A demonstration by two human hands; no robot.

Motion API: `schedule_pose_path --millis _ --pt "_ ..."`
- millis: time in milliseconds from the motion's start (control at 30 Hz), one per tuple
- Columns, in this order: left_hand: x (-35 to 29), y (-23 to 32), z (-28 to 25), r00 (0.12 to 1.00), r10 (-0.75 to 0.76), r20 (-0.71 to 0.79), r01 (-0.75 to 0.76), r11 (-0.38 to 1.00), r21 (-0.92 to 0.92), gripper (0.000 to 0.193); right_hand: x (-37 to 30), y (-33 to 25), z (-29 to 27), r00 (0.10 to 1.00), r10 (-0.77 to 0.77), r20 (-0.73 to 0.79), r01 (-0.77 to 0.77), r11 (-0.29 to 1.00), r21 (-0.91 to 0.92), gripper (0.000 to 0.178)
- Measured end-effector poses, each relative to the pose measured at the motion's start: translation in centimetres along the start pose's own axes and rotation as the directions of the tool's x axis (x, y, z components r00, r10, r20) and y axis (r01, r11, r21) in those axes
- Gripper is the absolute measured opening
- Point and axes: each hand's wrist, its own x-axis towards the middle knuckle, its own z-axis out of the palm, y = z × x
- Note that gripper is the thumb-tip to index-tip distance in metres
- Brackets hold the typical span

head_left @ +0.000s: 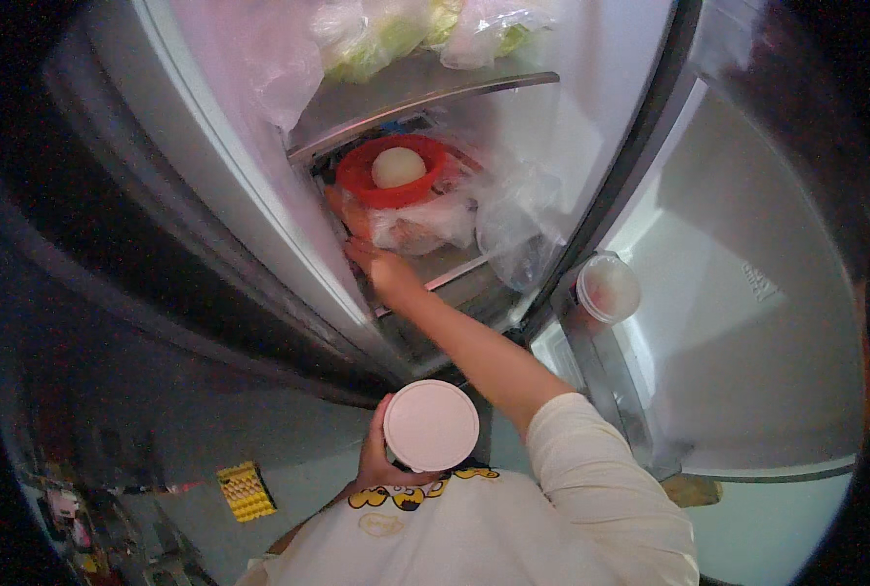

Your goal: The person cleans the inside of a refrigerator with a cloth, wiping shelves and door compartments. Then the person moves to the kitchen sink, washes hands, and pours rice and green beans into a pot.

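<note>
In front of my chest, my left hand [375,451] is closed around the side of a round tub with a pale pink lid [431,425]. My right hand [384,277] reaches into the open refrigerator, at the left side of a lower shelf. Its fingertips are dim and partly hidden beside a clear plastic bag [420,227] with orange-brown contents. Just behind that bag stands a red plastic bowl [384,195] holding a pale round ball-like thing [398,168]. Whether my right fingers grip anything is unclear.
Bagged green vegetables [386,44] lie on the shelf [435,109] above. A crumpled clear bag [523,220] hangs at the shelf's right. The open door [747,283] holds a lidded tub [609,289] in its rack. A yellow tray [247,491] lies on the floor, lower left.
</note>
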Motion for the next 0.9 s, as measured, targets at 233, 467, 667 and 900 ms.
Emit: schedule_pose_path --millis 233,467,667,900 --pt "0.9 0.7 0.3 0.993 0.108 -0.043 -0.109 0.994 -0.029 0.136 5.2 3.5 2.6 0.984 0.176 0.028 -0.174 0.983 -0.065 0.037" --pt "0.7 0.6 0.5 0.996 0.054 -0.070 -0.058 0.997 -0.058 0.131 -3.6 -1.5 -0.9 0.992 -0.115 0.045 0.123 0.956 -0.265 0.037" --pt "0.9 1.6 1.4 0.995 0.070 -0.077 -0.070 0.998 -0.006 0.128 -7.8 -1.1 -4.2 0.991 -0.080 -0.107 0.075 0.996 -0.047 0.029" --pt "0.7 3.7 1.7 0.992 0.019 -0.124 -0.022 1.000 -0.020 0.124 -9.6 6.9 -11.2 0.680 0.546 -0.489 -0.528 0.828 0.189 0.033"
